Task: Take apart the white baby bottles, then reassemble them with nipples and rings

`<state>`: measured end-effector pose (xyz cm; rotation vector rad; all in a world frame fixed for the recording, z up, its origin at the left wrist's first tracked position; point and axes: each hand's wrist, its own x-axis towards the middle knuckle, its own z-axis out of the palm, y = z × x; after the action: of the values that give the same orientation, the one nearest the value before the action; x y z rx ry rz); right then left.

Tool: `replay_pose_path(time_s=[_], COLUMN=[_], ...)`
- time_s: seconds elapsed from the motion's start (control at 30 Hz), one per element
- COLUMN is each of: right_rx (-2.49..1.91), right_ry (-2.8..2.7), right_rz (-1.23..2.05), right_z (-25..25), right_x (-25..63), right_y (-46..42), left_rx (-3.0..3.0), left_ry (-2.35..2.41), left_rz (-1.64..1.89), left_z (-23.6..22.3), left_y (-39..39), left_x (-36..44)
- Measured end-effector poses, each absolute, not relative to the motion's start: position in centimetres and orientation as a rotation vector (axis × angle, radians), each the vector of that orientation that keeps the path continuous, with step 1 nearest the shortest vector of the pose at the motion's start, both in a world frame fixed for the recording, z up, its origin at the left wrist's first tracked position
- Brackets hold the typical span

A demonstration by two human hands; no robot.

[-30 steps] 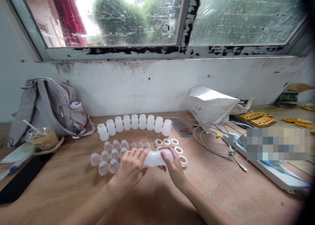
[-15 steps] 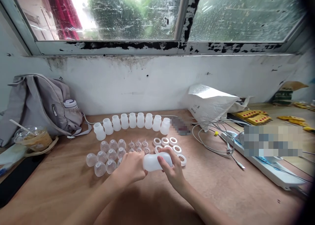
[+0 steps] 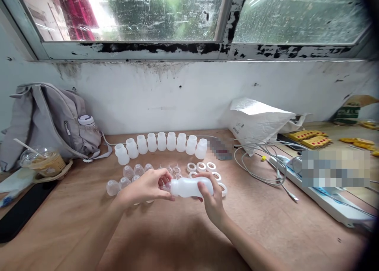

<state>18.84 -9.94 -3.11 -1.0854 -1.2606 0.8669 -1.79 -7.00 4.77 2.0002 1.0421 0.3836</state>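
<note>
Found brown wooden tabletop [image 3: 166, 231] beneath frosted white waisted plastic bottle [image 3: 188, 187], held sideways with right hand [image 3: 213, 200] closed round its base end, presumably for steadiness, and left hand [image 3: 146, 185] half-curled, pinching small clear plastic piece [image 3: 166, 187] at the neck, apparently for alignment

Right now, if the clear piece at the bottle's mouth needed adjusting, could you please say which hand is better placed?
Probably the left hand: it holds the clear piece at the mouth end of the bottle, while the right hand grips the body.
</note>
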Motion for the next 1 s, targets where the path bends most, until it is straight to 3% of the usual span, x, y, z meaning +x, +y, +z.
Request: replay_pose_path(time_s=[0.67, 1.0], right_rx=[-1.009, -0.989], right_ry=[-0.912, -0.867], right_rz=[1.152, 1.257], right_z=[-2.8, -3.0], right_x=[18.6, 18.7], right_y=[-8.5, -8.4], left_rx=[2.135, 2.133], left_ry=[1.186, 1.333], left_rz=[0.570, 0.497], left_z=[4.5, 4.1], left_y=[-7.3, -7.2], left_x=[-1.1, -1.3])
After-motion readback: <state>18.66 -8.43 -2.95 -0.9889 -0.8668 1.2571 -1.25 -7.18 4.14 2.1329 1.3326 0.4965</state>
